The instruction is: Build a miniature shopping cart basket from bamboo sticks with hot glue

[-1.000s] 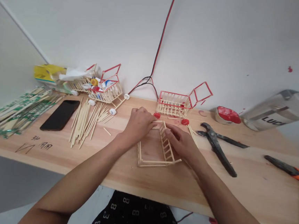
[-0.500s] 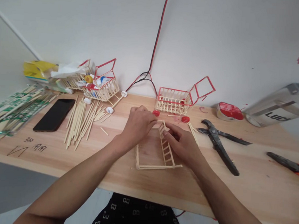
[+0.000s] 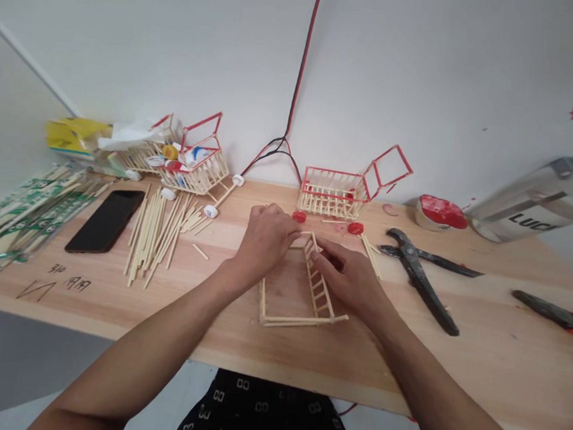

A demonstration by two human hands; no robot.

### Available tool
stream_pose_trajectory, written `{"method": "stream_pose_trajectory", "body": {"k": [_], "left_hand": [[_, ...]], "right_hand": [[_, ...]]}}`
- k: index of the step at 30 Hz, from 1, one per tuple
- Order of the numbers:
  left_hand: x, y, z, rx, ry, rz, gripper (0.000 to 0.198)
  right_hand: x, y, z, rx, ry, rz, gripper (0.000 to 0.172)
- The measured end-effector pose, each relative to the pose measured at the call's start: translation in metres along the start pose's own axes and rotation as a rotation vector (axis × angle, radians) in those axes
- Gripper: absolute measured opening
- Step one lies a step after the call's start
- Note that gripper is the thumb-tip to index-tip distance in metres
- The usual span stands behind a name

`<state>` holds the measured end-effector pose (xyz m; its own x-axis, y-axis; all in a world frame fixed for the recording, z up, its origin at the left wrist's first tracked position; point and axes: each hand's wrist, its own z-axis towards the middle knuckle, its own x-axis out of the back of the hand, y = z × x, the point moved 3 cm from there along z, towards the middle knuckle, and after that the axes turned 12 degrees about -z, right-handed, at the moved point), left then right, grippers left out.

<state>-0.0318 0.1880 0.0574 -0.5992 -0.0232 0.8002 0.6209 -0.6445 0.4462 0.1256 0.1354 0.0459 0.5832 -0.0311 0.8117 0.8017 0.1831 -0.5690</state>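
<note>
A small frame of thin wooden sticks (image 3: 290,321) stands on the table in front of me, with a ladder-like row of short rungs along its right side. My left hand (image 3: 269,239) is closed at the frame's far left corner, its fingertips pinching the far edge; the back of the hand hides part of the left side. My right hand (image 3: 344,273) grips the frame's right side near its far corner, thumb on the inner face and fingers behind. Just beyond the hands stands a miniature stick shopping cart (image 3: 332,193) with red-painted rims and red caps for wheels.
Loose sticks (image 3: 151,237) lie left, beside a black phone (image 3: 104,220) and packaged chopsticks (image 3: 25,215). More stick carts (image 3: 198,167) stand behind. To the right are pliers (image 3: 419,273), orange-handled pliers (image 3: 559,314), a red-paint cup (image 3: 441,214) and a tilted bottle (image 3: 538,203).
Almost nothing differs. Both hands keep their grip on the stick frame, with only a very slight shift of the fingers at its far edge.
</note>
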Motion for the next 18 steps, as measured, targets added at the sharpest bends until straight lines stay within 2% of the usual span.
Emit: {"method": "stream_pose_trajectory", "body": {"k": [7,12,18], "left_hand": [[-0.0002,0.0010,-0.0001,-0.006,0.005,0.011,0.014],[-0.0013,0.0005,0.0002,-0.007,-0.001,0.020,0.015],[-0.0013,0.0003,0.0003,0.003,0.000,0.003,0.017]], "right_hand": [[-0.0009,0.0009,-0.0002,0.029,0.033,-0.040,0.036],[-0.0015,0.0001,-0.0008,0.023,0.038,-0.037,0.028],[-0.0020,-0.0009,-0.0011,0.024,0.030,-0.039,0.027]]}}
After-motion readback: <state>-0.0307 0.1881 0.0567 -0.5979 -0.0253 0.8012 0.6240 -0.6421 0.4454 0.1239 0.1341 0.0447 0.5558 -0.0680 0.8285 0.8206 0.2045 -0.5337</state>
